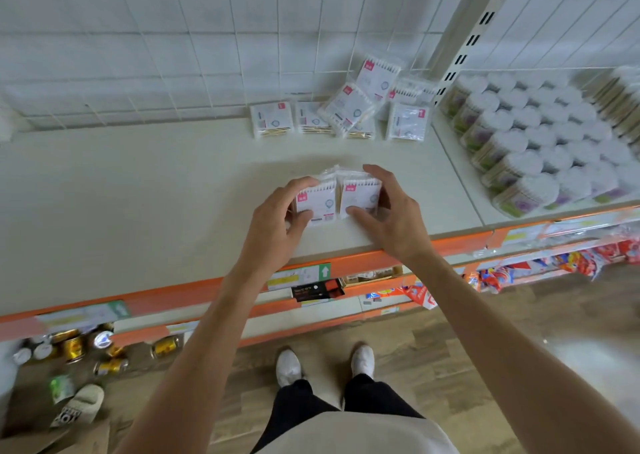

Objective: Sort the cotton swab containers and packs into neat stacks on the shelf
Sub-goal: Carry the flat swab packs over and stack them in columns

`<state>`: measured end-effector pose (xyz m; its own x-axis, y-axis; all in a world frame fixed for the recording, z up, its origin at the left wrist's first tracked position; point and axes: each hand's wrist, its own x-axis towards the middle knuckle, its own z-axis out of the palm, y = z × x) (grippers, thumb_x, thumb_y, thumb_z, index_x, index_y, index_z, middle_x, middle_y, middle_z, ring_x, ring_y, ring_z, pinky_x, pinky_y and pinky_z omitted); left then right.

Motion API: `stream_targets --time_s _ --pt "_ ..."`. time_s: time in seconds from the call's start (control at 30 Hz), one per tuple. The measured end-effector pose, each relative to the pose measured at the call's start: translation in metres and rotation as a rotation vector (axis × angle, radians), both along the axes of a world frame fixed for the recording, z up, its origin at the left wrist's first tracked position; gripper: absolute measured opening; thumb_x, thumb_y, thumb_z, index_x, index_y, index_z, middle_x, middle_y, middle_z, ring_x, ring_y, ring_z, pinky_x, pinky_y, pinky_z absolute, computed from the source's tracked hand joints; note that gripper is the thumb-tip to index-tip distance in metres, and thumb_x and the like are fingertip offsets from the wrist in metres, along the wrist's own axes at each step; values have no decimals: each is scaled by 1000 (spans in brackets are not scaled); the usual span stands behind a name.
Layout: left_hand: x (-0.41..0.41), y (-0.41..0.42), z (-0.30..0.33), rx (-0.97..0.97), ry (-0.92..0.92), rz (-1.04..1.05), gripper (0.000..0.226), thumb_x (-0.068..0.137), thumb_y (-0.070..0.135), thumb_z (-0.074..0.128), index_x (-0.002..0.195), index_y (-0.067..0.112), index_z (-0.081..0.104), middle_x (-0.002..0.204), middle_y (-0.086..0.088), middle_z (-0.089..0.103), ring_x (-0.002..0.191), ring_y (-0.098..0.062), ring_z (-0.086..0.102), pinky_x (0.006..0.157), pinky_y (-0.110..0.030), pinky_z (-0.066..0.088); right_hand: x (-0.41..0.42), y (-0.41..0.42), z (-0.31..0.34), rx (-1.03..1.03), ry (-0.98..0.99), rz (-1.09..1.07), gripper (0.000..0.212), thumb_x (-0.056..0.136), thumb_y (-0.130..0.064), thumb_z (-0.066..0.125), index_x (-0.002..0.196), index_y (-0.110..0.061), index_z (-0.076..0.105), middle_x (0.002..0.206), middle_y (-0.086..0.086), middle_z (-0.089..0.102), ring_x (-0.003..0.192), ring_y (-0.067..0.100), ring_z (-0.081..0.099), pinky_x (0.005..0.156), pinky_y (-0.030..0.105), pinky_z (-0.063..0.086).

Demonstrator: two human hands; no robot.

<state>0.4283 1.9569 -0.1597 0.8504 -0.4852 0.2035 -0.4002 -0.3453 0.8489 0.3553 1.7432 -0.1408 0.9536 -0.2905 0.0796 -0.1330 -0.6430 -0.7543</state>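
Round clear plastic cotton swab containers point(540, 138) with white tops and purple-and-green labels stand packed in close rows at the two o'clock end of the shelf, touching one another; their contents show only as pale stick bundles through the walls. Flat clear plastic cotton swab packs with white cards and pink corner tags point(341, 110) lie at twelve o'clock against the back grid: three rest flat in a row, one lies tilted across them, and others lean upright near the post. Wooden stick ends show at the lower edges of the packs.

Near the shelf's front edge, two small stacks of the same pink-tagged packs stand side by side, touching. The left hand point(277, 214) grips the left stack point(317, 202), fingers curled over its outer side and thumb on the front card. The right hand point(388, 207) grips the right stack point(360, 195), fingers curled over the top and outer side, thumb on the front card.

The cream-white flat shelf point(138, 194) carries an orange front strip with price labels. A white wire grid panel point(173, 38) backs it, with a white slotted upright post point(478, 27) at one o'clock. The floor is brown wood-pattern plank point(467, 332).

At eight o'clock, gold-coloured cans point(74, 348) sit on a lower level. Red and blue printed packets point(519, 270) fill a lower shelf at four o'clock.
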Motion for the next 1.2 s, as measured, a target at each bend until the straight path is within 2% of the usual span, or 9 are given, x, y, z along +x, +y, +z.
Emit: stream_targets --time_s 0.2,0.3,0.43,0.57,0.7,0.83,0.93,1.03,1.2 --pt "-10 1 12 -7 9 35 48 92 6 67 127 36 58 101 4 67 85 -19 65 81 -38 55 -5 1 6 86 8 5 61 88 -28 75 137 -42 42 106 3 70 91 20 68 82 40 58" --pt "-32 0 21 -33 5 8 45 94 6 66 127 35 58 111 8 68 99 -11 66 87 -34 56 -39 -9 18 157 -58 -46 55 92 -24 72 138 -37 43 110 -4 69 97 11 68 83 32 59" --pt "-72 -27 27 -30 12 -100 44 95 9 65 128 37 57 121 8 67 112 -12 65 89 -38 58 -114 -41 23 185 -145 -103 52 95 -20 69 139 -32 45 110 -14 67 97 7 69 83 25 58" --pt "-108 -90 36 -39 38 -225 46 95 6 64 128 38 57 123 14 64 114 -7 62 92 -39 57 -165 -85 22 239 -174 -181 51 96 -17 68 138 -33 45 112 -10 69 102 10 69 92 29 56" --pt "-144 -164 46 -52 43 -328 49 94 4 64 127 39 57 124 13 64 116 -7 62 93 -43 56 -214 -132 22 281 -231 -264 51 95 -15 69 139 -27 47 111 -9 70 103 14 69 90 33 56" --pt "-182 -233 46 -59 21 -425 55 94 2 62 127 46 55 128 15 63 117 -14 62 95 -47 53 -269 -182 22 359 -283 -397 51 93 -11 72 136 -26 50 106 -14 71 96 12 70 85 27 56" --pt "-211 -281 45 -53 4 -465 55 94 2 64 125 47 55 129 18 62 112 -15 64 90 -42 54 -310 -222 21 346 -300 -472 52 92 -15 73 135 -33 50 105 -12 72 92 11 70 81 25 56" --pt "-235 -325 45 -19 18 -508 52 94 5 64 125 46 57 127 21 61 110 -15 64 90 -41 54 -347 -257 23 324 -281 -518 51 93 -17 72 136 -34 49 108 -20 70 96 8 69 82 20 53" --pt "-261 -396 47 0 31 -607 53 94 6 65 125 49 56 125 22 62 110 -14 65 90 -43 56 -394 -307 25 311 -295 -623 51 93 -18 71 137 -30 50 110 -21 69 98 6 68 78 17 52"
